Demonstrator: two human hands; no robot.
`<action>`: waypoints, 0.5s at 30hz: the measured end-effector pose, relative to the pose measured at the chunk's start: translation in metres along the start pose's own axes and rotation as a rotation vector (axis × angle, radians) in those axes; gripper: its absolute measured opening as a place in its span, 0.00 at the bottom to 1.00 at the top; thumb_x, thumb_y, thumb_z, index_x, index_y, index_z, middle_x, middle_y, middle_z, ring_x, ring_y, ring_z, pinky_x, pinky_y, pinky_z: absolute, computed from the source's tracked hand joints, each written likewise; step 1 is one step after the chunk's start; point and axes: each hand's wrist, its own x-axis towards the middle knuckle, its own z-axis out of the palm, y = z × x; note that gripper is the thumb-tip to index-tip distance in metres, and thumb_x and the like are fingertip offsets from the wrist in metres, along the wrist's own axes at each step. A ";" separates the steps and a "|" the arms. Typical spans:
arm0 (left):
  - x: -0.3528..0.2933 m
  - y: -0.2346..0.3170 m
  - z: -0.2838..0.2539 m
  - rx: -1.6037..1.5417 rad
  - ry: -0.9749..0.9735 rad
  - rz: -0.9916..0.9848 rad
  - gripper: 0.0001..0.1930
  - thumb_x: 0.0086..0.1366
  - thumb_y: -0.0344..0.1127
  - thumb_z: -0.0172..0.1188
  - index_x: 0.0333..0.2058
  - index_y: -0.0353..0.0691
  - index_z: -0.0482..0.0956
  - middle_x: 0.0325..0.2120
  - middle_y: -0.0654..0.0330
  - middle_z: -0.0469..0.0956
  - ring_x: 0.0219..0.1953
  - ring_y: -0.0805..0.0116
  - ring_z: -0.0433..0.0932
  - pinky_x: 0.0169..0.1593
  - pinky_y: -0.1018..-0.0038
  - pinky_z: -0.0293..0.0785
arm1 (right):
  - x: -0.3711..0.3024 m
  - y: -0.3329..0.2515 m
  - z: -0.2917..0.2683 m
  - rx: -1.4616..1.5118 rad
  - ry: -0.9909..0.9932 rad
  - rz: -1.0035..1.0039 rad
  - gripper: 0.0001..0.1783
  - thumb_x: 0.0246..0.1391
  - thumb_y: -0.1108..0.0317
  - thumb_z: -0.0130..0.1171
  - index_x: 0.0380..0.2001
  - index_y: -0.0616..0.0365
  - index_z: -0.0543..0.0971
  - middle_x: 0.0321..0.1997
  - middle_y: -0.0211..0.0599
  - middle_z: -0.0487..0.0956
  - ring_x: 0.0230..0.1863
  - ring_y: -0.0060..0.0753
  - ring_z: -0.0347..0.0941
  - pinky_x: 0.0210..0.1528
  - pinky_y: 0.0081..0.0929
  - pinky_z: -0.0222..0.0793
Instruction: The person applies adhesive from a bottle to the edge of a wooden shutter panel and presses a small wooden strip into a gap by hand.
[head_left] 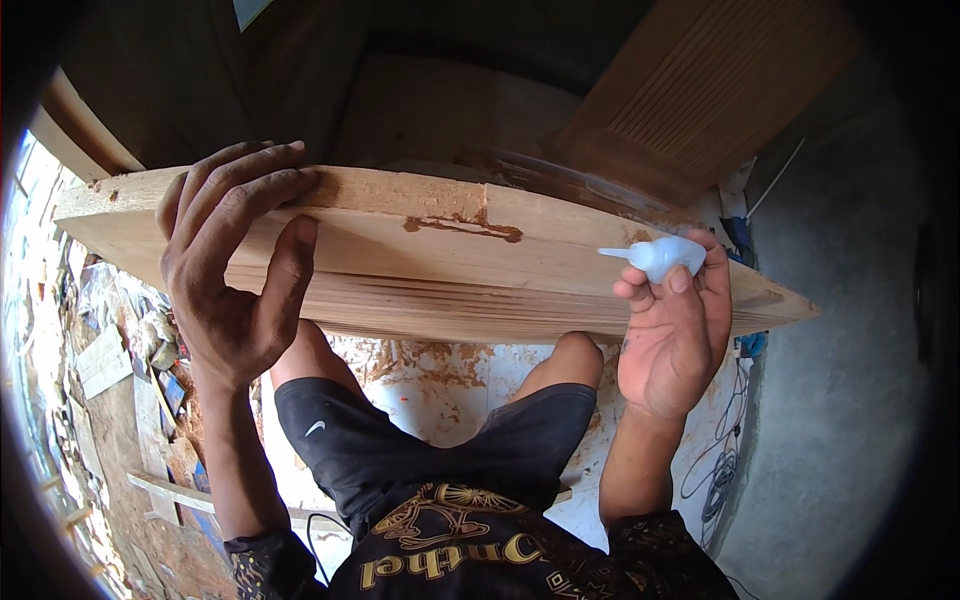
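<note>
My right hand [675, 340] holds a small pale squeeze bottle [664, 258] between thumb and fingers, its thin nozzle pointing left. The bottle is in front of the upper edge of a long wooden panel [560, 250], which stands across my knees' far side. Brown wet-looking streaks [465, 229] run along the panel near a joint in its edge. My left hand [230, 270] is at the left part of that edge, fingers stretched over it and thumb apart. Whether the fingertips press on the wood I cannot tell.
A slatted wooden panel [700, 90] leans at the far right. Wood scraps [105, 362] and debris litter the floor at left. Black cable [720, 485] lies coiled beside the grey surface on the right. Sawdust [440, 400] covers the pale floor between my legs.
</note>
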 end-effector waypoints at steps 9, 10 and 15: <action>-0.023 -0.004 0.009 -0.552 0.364 -0.111 0.07 0.68 0.24 0.57 0.42 0.30 0.81 0.48 0.43 0.83 0.58 0.52 0.79 0.58 0.63 0.71 | -0.017 -0.003 -0.036 0.121 0.075 0.093 0.21 0.67 0.71 0.56 0.61 0.61 0.69 0.48 0.42 0.80 0.45 0.33 0.79 0.47 0.29 0.79; -0.032 -0.004 0.007 -0.459 0.383 -0.107 0.08 0.71 0.24 0.52 0.42 0.28 0.79 0.48 0.42 0.81 0.55 0.52 0.78 0.55 0.64 0.73 | -0.017 -0.004 -0.042 0.149 0.103 0.087 0.21 0.67 0.72 0.55 0.61 0.61 0.68 0.47 0.45 0.80 0.44 0.36 0.81 0.46 0.32 0.80; -0.098 0.022 0.016 -0.631 0.419 -0.266 0.08 0.76 0.30 0.44 0.39 0.31 0.70 0.32 0.50 0.74 0.33 0.65 0.71 0.39 0.69 0.67 | -0.019 -0.008 -0.078 0.195 0.059 0.099 0.24 0.69 0.63 0.57 0.63 0.59 0.69 0.52 0.39 0.79 0.48 0.26 0.73 0.45 0.23 0.72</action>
